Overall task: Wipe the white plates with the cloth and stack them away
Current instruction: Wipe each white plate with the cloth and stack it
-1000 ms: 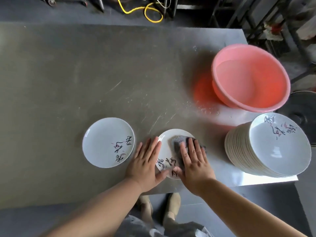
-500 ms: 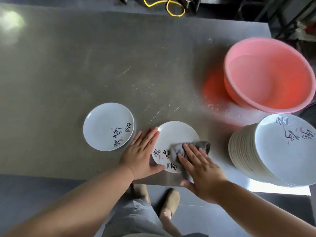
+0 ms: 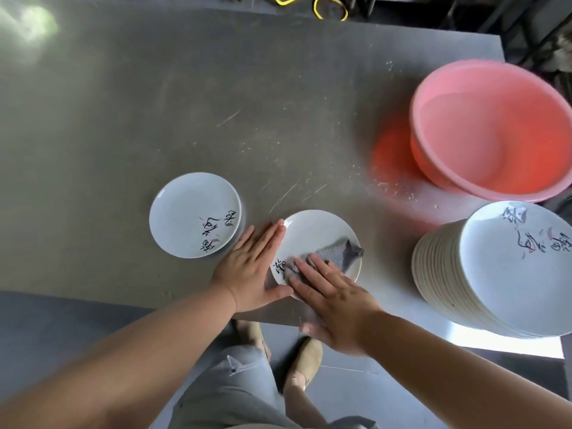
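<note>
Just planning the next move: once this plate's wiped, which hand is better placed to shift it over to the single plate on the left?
Likely the left. The left hand lies flat against the left rim of the middle plate, beside the single plate; the right hand is pressing the cloth on it.

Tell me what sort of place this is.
Probably a back-room dishwashing area: a scratched metal table, a pink plastic basin and a tall stack of matching white plates.

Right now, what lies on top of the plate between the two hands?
A grey cloth lies on the middle plate, pressed flat by the right hand. The left hand touches its left rim. Cloth and hand cover most of the painted writing.
</note>
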### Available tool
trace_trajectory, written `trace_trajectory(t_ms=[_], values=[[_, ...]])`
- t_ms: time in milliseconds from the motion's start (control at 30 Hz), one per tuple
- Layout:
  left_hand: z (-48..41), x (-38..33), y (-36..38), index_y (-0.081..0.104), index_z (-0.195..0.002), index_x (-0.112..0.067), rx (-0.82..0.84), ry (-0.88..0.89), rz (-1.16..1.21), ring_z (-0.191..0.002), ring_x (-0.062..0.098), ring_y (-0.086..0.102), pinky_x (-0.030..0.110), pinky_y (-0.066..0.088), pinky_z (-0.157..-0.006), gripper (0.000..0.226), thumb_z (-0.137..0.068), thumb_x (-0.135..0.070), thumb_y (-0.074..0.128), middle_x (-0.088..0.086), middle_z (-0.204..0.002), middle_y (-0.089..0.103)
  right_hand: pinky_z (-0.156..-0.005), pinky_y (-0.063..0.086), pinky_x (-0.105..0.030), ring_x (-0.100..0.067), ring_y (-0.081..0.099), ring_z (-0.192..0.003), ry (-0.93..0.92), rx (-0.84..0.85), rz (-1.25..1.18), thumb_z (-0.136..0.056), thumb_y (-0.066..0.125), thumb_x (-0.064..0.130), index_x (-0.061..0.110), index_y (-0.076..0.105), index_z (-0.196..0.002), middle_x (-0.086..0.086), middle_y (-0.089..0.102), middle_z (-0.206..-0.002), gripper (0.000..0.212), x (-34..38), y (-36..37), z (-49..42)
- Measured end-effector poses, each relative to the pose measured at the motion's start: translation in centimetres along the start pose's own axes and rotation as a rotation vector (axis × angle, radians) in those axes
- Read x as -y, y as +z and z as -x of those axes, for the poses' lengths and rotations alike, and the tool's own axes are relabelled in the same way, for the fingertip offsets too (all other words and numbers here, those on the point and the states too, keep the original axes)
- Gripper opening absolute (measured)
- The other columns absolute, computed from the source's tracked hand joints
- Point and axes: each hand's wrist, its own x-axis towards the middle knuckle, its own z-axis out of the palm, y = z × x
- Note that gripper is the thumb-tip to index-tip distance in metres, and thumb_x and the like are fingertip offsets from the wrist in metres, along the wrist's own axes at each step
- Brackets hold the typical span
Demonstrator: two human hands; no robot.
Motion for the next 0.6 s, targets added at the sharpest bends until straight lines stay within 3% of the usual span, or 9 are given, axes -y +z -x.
trace_trajectory(t_ms=[100, 133, 267, 433, 600], values=[[-0.2, 0.1, 0.3, -0.007, -0.167, -0.011, 0.010, 0.008, 0.000, -0.163, 0.020, 0.004, 0.051, 0.019, -0.129, 0.117, -0.088, -0.086, 0.035, 0.002, -0.176, -0.009, -0.128, -0.001, -0.053, -0.031, -0.017, -0.158, 0.083, -0.029, 0.054, -0.096, 0.001, 0.081, 0.026, 0.002, -0.167, -0.004, -0.011, -0.173, 0.090, -2.6, -0.3, 2.6], [-0.2, 0.1, 0.4, -0.008, -0.167, -0.011, 0.006, 0.011, 0.001, -0.163, 0.020, 0.004, 0.052, 0.019, -0.129, 0.117, -0.088, -0.086, 0.036, 0.002, -0.176, -0.009, -0.129, 0.000, -0.051, -0.031, -0.018, -0.158, 0.155, -0.034, 0.062, -0.096, 0.002, 0.080, 0.025, 0.003, -0.167, -0.006, -0.010, -0.174, 0.090, -3.4, -0.7, 2.6], [-0.1, 0.1, 0.4, -0.005, -0.167, -0.012, -0.013, 0.014, 0.029, -0.162, 0.021, 0.008, 0.053, 0.021, -0.128, 0.117, -0.087, -0.083, 0.042, 0.001, -0.177, -0.007, -0.126, -0.018, -0.046, -0.027, -0.039, -0.152, 0.318, -0.111, 0.052, -0.092, 0.003, 0.079, 0.029, -0.024, -0.162, 0.000, -0.038, -0.167, 0.089, -5.0, -2.4, -1.8], [-0.2, 0.0, 0.1, -0.005, -0.167, -0.013, -0.017, 0.019, 0.023, -0.162, 0.019, 0.007, 0.051, 0.018, -0.129, 0.117, -0.087, -0.083, 0.043, 0.000, -0.176, -0.008, -0.128, -0.014, -0.044, -0.020, -0.041, -0.150, 0.203, -0.142, 0.085, -0.091, -0.003, 0.081, 0.034, -0.022, -0.162, 0.006, -0.044, -0.163, 0.087, -4.7, -3.8, -6.5], [-0.3, 0.0, 0.2, 0.002, -0.168, -0.014, -0.013, 0.018, 0.021, -0.162, 0.020, 0.010, 0.051, 0.018, -0.129, 0.116, -0.085, -0.083, 0.044, -0.001, -0.176, -0.009, -0.127, -0.017, -0.045, -0.024, -0.041, -0.150, 0.407, -0.132, 0.029, -0.086, -0.011, 0.080, 0.024, -0.023, -0.163, 0.002, -0.042, -0.164, 0.096, -4.5, -1.8, -2.6]])
